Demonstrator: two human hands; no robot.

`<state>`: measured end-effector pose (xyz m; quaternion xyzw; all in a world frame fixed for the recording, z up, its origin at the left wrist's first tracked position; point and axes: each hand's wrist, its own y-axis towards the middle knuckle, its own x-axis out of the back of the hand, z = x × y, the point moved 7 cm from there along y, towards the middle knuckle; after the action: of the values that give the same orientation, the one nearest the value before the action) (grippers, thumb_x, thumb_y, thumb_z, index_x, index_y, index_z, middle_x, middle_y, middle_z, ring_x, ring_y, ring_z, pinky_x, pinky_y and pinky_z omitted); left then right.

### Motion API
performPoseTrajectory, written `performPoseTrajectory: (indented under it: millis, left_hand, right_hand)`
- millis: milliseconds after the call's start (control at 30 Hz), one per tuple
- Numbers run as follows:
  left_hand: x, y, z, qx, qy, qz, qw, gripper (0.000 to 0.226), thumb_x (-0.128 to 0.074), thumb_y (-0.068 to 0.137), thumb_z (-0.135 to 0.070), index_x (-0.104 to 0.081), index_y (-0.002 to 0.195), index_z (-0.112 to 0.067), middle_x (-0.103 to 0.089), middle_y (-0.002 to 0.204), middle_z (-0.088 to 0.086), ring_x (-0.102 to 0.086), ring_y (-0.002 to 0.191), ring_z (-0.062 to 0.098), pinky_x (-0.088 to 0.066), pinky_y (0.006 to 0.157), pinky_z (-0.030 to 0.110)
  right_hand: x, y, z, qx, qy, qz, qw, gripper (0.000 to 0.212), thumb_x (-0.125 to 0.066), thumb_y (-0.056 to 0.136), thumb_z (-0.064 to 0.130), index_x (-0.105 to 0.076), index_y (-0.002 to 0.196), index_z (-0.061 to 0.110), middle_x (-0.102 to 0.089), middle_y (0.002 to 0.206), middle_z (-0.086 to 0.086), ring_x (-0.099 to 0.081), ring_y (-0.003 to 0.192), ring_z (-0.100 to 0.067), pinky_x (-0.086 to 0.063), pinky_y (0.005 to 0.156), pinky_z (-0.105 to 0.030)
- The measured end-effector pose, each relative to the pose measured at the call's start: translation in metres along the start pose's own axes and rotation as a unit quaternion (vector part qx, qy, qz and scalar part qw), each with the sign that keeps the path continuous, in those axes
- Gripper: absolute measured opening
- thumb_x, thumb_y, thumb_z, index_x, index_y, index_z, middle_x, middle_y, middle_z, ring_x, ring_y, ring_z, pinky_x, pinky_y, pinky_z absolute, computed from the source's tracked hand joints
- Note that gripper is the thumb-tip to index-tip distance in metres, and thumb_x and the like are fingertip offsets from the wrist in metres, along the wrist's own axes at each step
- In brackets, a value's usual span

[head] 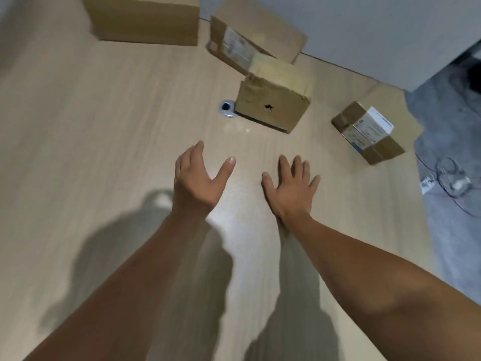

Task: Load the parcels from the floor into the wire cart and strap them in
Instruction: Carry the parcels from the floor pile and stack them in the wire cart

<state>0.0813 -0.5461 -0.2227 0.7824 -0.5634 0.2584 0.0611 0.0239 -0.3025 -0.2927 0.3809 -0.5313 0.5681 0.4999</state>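
Several brown cardboard parcels lie on the pale wooden floor. A torn box [273, 100] with a small hole in its side sits nearest, ahead of my hands. Behind it a labelled box [250, 37] leans tilted by the wall. A large box [145, 19] stands at the far left. A box with a white label [372, 131] lies to the right. My left hand [197, 183] and my right hand [289, 188] stretch out over the floor, both with fingers spread and holding nothing, short of the torn box. No wire cart is in view.
A round metal floor fitting [228, 108] sits just left of the torn box. A grey wall [364, 29] runs along the back. A grey carpet [453, 230] with thin loose wires [450, 178] begins at the right. My shadow falls on the floor below my arms.
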Motion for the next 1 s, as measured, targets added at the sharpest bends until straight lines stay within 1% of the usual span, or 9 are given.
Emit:
performPoseTrajectory:
  millis: [233, 333, 400, 533, 600, 667, 733, 867, 1000]
  left_hand:
    - [-0.078, 0.107, -0.088, -0.060, 0.008, -0.059, 0.996, 0.104, -0.059, 0.081, -0.081, -0.019, 0.164, -0.031, -0.012, 0.171, 0.013, -0.010, 0.158, 0.032, -0.022, 0.124, 0.057]
    - [-0.094, 0.148, -0.108, -0.106, 0.033, -0.022, 0.994, 0.108, -0.065, 0.073, -0.084, -0.023, 0.162, -0.040, -0.006, 0.172, 0.011, -0.004, 0.159, 0.030, -0.024, 0.124, 0.059]
    - [-0.102, 0.166, -0.112, -0.135, 0.039, 0.026, 0.990, 0.102, -0.075, 0.071, -0.077, -0.035, 0.158, -0.041, -0.002, 0.173, 0.010, -0.001, 0.160, 0.029, -0.022, 0.127, 0.053]
    - [-0.106, 0.183, -0.113, -0.164, 0.019, 0.051, 0.985, 0.080, -0.091, 0.072, -0.049, -0.058, 0.142, -0.030, -0.017, 0.168, 0.011, -0.034, 0.150, 0.019, -0.028, 0.123, 0.024]
    - [-0.106, 0.186, -0.111, -0.167, 0.015, 0.057, 0.984, 0.075, -0.094, 0.070, -0.044, -0.062, 0.136, -0.028, -0.026, 0.159, 0.009, -0.043, 0.136, 0.012, -0.028, 0.110, 0.004]
    - [-0.102, 0.183, -0.108, -0.165, 0.005, 0.053, 0.985, 0.071, -0.095, 0.069, -0.043, -0.064, 0.131, -0.028, -0.031, 0.151, 0.007, -0.041, 0.129, 0.009, -0.026, 0.092, -0.010]
    - [-0.092, 0.170, -0.102, -0.169, 0.018, 0.037, 0.985, 0.072, -0.093, 0.068, -0.050, -0.065, 0.130, -0.029, -0.034, 0.146, 0.006, -0.043, 0.128, 0.011, -0.027, 0.089, -0.010]
    - [-0.055, 0.120, -0.074, -0.136, 0.006, -0.016, 0.991, 0.078, -0.093, 0.064, -0.055, -0.066, 0.133, -0.031, -0.036, 0.144, 0.003, -0.044, 0.131, 0.011, -0.024, 0.104, -0.004]
    - [0.003, 0.031, -0.040, -0.072, -0.001, -0.088, 0.993, 0.075, -0.097, 0.062, -0.048, -0.068, 0.129, -0.032, -0.040, 0.138, 0.004, -0.047, 0.122, -0.007, -0.026, 0.106, -0.002]
  right_hand:
    - [-0.011, 0.011, -0.003, -0.002, 0.000, -0.028, 1.000, 0.076, -0.015, 0.097, 0.076, -0.005, 0.164, 0.041, 0.002, 0.175, -0.003, 0.016, 0.160, -0.024, 0.015, 0.124, -0.059]
    - [-0.012, 0.013, -0.005, 0.003, -0.005, -0.025, 1.000, 0.074, -0.016, 0.099, 0.075, -0.005, 0.164, 0.041, 0.000, 0.175, -0.004, 0.014, 0.160, -0.025, 0.013, 0.124, -0.060]
    - [-0.013, 0.014, -0.007, 0.007, -0.015, -0.025, 1.000, 0.073, -0.018, 0.101, 0.074, -0.006, 0.164, 0.040, -0.003, 0.175, -0.005, 0.011, 0.160, -0.027, 0.009, 0.124, -0.062]
    - [-0.009, 0.012, -0.008, 0.016, 0.006, -0.045, 0.999, 0.073, -0.029, 0.100, 0.071, -0.015, 0.164, 0.038, -0.011, 0.174, -0.008, 0.003, 0.161, -0.029, 0.004, 0.125, -0.063]
    - [-0.008, 0.011, -0.006, 0.016, 0.020, -0.051, 0.998, 0.074, -0.029, 0.098, 0.072, -0.018, 0.163, 0.038, -0.014, 0.173, -0.008, 0.001, 0.161, -0.029, 0.004, 0.125, -0.063]
    - [-0.008, 0.013, -0.005, 0.014, 0.018, -0.051, 0.998, 0.075, -0.030, 0.097, 0.072, -0.019, 0.163, 0.038, -0.015, 0.173, -0.008, 0.000, 0.161, -0.029, 0.003, 0.125, -0.063]
    - [-0.008, 0.013, -0.005, 0.016, 0.021, -0.056, 0.998, 0.076, -0.034, 0.096, 0.070, -0.021, 0.163, 0.035, -0.017, 0.172, -0.010, -0.003, 0.160, -0.031, 0.001, 0.125, -0.064]
    - [-0.007, 0.009, -0.006, 0.039, 0.029, -0.077, 0.996, 0.079, -0.042, 0.095, 0.068, -0.029, 0.162, 0.029, -0.022, 0.170, -0.016, -0.010, 0.159, -0.036, -0.002, 0.123, -0.067]
    - [-0.009, 0.011, -0.005, 0.023, 0.018, 0.014, 0.999, 0.087, -0.025, 0.091, 0.078, -0.012, 0.165, 0.035, -0.002, 0.174, -0.010, 0.006, 0.160, -0.032, 0.009, 0.122, -0.066]
